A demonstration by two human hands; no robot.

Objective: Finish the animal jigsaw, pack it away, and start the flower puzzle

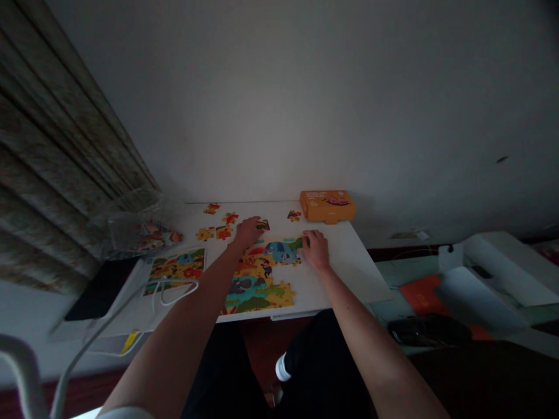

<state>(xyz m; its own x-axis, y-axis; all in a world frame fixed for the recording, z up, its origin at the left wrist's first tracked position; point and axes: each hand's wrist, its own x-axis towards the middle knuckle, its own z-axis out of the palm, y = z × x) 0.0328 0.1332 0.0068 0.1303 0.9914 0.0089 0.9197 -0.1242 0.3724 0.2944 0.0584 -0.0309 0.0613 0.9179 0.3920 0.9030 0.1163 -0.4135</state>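
Observation:
A partly joined jigsaw puzzle (248, 285) with bright animals lies on the white table, its right side stepped and uneven. Above its top edge, my left hand (248, 231) is closed, a dark green and yellow puzzle piece (263, 224) at its fingertips. My right hand (316, 249) rests at the puzzle's upper right edge, fingers curled against a green piece (299, 243) beside the blue elephant. Several loose orange and yellow pieces (223, 232) lie left of my left hand. Another loose piece (294, 216) sits further back, near the orange box.
An orange puzzle box (328, 206) stands at the table's back right. On the left are a picture card (174, 267), a clear plastic container (144, 227) with pieces, a dark tablet-like slab (102, 289) and a white cable (179, 281). A wall rises behind the table (356, 273).

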